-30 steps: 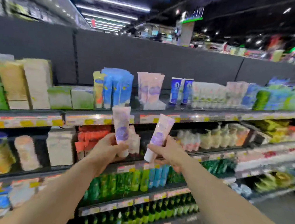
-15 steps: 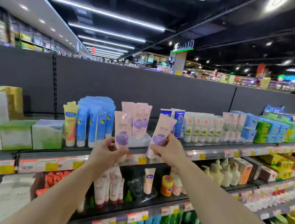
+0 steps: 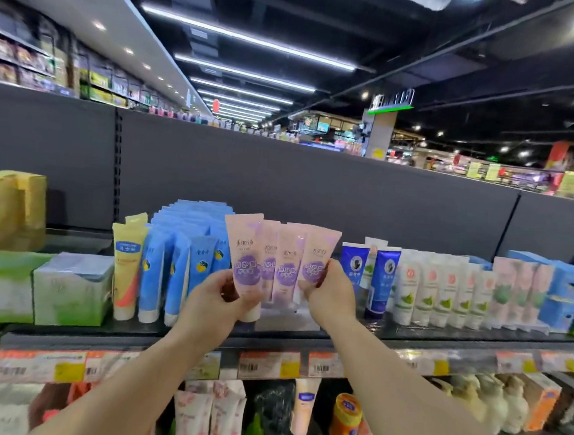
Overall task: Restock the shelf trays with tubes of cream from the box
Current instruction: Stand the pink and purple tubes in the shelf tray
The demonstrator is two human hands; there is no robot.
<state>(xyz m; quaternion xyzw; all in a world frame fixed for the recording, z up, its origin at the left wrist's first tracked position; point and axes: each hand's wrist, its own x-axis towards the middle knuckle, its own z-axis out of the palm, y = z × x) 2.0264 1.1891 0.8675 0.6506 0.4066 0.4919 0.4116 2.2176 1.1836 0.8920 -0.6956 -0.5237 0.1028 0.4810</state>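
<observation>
Fingers (image 3: 234, 299) of the left hand (image 3: 215, 301) were curled round the lower part of a pink plastic cream tube with a purple oval label (image 3: 245, 258), the thumb lying across its front, so that the tube stood upright with its flat crimped end on top and its white cap just below the hand. Over on the other side, the right hand (image 3: 332, 294) pinched a second pink tube of the same kind (image 3: 317, 254) near its middle, thumb in front and the other fingers wrapped behind; that tube leaned a little to the right. Both tubes were held up in front of the top shelf (image 3: 441, 336), level with it. Between them stood two more matching pink tubes (image 3: 286, 268) upright on that shelf, in what looked like a clear tray (image 3: 287, 320), though its edges were too faint to be sure. Whether the held tubes touched the shelved ones could not be told. Left of this group stood a row of blue tubes (image 3: 185, 264) and a yellow tube (image 3: 127, 266); right of it, dark blue tubes (image 3: 382, 279) and white tubes with green marks (image 3: 434, 290).
</observation>
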